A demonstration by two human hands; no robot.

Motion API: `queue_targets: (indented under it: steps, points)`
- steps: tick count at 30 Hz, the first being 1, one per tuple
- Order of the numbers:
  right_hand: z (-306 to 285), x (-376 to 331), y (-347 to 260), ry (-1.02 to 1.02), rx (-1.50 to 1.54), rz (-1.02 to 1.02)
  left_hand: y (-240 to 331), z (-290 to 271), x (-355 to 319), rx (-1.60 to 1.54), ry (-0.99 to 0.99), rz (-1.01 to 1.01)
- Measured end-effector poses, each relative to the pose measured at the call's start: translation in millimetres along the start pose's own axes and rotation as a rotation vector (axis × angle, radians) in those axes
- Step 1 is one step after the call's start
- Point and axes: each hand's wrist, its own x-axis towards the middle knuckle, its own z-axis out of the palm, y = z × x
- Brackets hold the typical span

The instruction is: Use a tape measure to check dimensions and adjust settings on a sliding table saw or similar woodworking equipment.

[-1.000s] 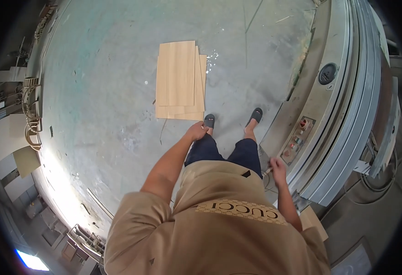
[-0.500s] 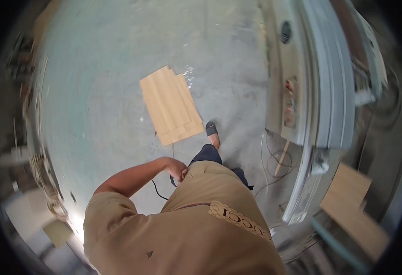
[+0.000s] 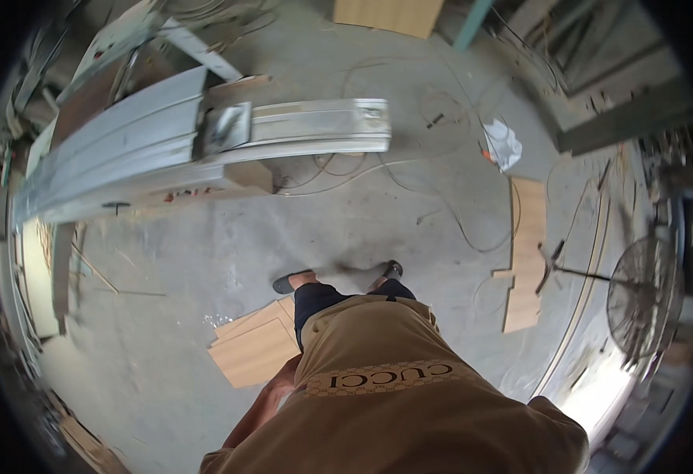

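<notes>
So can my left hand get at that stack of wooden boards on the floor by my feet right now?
Probably yes, with a bend. The left hand hangs empty just above and beside the stack of wooden boards, and nothing shows between them on the concrete floor.

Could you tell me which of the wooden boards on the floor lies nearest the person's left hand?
The stack of boards beside the left hand, by the feet; the long boards lie far right.

A small stack of light tan wooden boards [image 3: 255, 347] lies flat on the grey concrete floor [image 3: 165, 276], its sheets slightly fanned so their upper edges show in steps. It sits just beside the left hand [image 3: 287, 371], which hangs near its right edge.
</notes>
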Motion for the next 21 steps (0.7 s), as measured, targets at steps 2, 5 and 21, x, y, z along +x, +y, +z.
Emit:
queue_targets:
  steps: [2, 5, 21]
  points:
    - [-11, -22, 51, -0.01, 0.045, 0.054, 24, 36, 10, -0.065, -0.063, -0.027]
    - [-25, -72, 105, -0.085, 0.092, 0.119, 56, 74, 1, -0.196, -0.097, -0.101]
    - [-92, -10, 185, -0.159, 0.115, 0.132, 266, 170, 207, 0.237, -0.037, -0.039]
